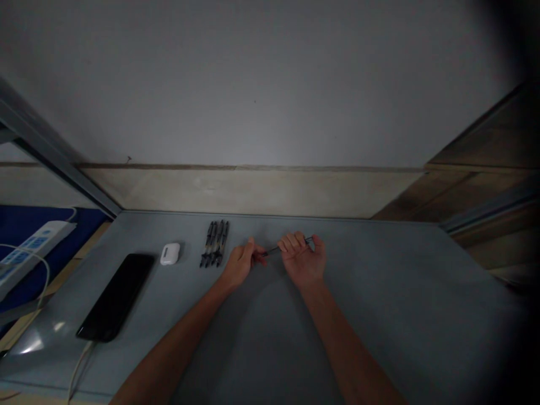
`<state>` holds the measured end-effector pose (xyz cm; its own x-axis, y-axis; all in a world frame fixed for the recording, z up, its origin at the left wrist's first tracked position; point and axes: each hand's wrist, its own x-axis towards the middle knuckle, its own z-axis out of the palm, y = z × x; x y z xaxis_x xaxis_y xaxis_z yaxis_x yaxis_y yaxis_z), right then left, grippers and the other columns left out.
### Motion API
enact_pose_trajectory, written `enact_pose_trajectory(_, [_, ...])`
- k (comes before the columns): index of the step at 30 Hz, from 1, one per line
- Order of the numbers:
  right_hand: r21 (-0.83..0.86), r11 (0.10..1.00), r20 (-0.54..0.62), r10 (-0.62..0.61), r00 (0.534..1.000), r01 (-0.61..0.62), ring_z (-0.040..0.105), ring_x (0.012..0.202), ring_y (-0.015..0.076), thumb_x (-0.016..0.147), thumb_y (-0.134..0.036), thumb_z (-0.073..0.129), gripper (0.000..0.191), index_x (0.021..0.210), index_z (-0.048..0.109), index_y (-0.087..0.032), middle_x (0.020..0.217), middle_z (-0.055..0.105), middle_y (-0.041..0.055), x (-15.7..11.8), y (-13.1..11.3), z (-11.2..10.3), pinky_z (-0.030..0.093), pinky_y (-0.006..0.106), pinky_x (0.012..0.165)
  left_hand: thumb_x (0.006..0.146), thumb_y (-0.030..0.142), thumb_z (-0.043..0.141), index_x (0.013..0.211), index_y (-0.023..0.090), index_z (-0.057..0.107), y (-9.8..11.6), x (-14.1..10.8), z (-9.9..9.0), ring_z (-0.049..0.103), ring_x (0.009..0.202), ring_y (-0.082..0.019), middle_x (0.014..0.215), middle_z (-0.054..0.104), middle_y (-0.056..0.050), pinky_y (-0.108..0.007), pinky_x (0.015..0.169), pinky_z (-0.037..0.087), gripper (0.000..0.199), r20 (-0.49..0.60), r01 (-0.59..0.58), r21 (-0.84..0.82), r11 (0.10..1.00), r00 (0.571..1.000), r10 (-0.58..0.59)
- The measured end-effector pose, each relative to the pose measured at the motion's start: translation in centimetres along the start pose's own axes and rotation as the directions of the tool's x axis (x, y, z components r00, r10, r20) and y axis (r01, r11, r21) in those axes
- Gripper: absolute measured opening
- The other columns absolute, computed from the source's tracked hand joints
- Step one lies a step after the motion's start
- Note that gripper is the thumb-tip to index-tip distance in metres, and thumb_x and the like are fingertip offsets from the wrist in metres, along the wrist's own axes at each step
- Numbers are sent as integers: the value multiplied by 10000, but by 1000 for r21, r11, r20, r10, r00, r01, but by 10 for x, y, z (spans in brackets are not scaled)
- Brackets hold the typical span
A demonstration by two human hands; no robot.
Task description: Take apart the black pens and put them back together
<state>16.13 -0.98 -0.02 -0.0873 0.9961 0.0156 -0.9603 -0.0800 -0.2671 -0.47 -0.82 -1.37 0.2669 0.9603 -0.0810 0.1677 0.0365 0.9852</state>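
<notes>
Black pen [278,250] slants crosswise, up rightward, gripped by left hand [240,264] and right hand [302,260].

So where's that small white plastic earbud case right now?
In the head view, the small white plastic earbud case lies on the grey tabletop, between the glossy black smartphone and the row of black pens.

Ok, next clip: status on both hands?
Left hand and right hand both holding a slim black pen between them. Row of black pens just beyond the left hand. White earbud case further left.
</notes>
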Motion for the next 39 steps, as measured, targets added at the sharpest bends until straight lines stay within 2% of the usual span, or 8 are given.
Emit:
enact_pose_trajectory(19, [-163,985,-48,-66,997,58,309,502,132,894,-466,347,406,576,356,-214,568,229,-41,0,0,1,355,293,520,923,578,175,853,118,670,0,0,0,567,626,-161,668,677,-63,-272,595,415,679,3,-15,34,999,1000,14])
enact_pose_trajectory(24, [-288,956,-51,-69,996,51,341,487,135,908,-529,335,447,598,433,-223,547,285,-40,4,1,2,397,312,562,884,518,420,740,140,662,6,-4,-2,537,570,-125,660,659,-26,-234,553,385,472,76,-125,260,958,991,109])
enact_pose_trajectory(26, [-352,934,-66,-80,995,52,407,515,142,905,-553,349,448,629,484,-227,548,349,-33,7,3,0,430,326,616,867,480,483,757,143,662,4,-4,-1,540,567,-119,661,654,-17,-226,546,389,397,77,-146,281,949,989,129])
enact_pose_trajectory(30, [-524,845,-136,-209,968,109,566,713,160,884,-552,436,391,755,600,-221,737,563,14,12,6,-7,470,326,728,875,423,507,878,155,670,0,-5,1,573,609,-127,722,674,-22,-234,576,431,313,-44,-166,305,938,981,188])
enact_pose_trajectory(32, [-637,758,-151,-305,940,143,571,700,152,868,-524,494,346,813,635,-213,776,592,19,13,7,-12,477,299,671,882,401,512,905,170,671,1,-6,-1,588,672,-142,779,682,-33,-258,637,452,281,-120,-219,423,879,948,294])
enact_pose_trajectory(34, [-735,659,-118,-356,927,160,532,596,132,863,-506,517,330,839,655,-207,685,566,0,13,6,-15,456,269,574,890,376,512,919,180,670,4,-7,-7,596,774,-168,834,683,-46,-301,744,456,253,-170,-267,565,781,888,427])
enact_pose_trajectory(36, [-805,571,-56,-342,938,160,501,532,122,868,-495,515,328,868,666,-204,604,533,-18,12,5,-16,444,260,539,899,352,506,948,186,663,5,-6,-16,589,856,-192,873,681,-53,-346,827,437,234,-189,-276,671,688,834,519])
enact_pose_trajectory(39, [-873,467,3,-282,959,140,580,597,141,866,-478,528,319,936,669,-201,666,617,7,9,6,-14,496,290,628,905,330,495,974,205,661,6,-2,-31,573,914,-215,917,674,-57,-378,871,416,219,-197,-217,770,600,814,547])
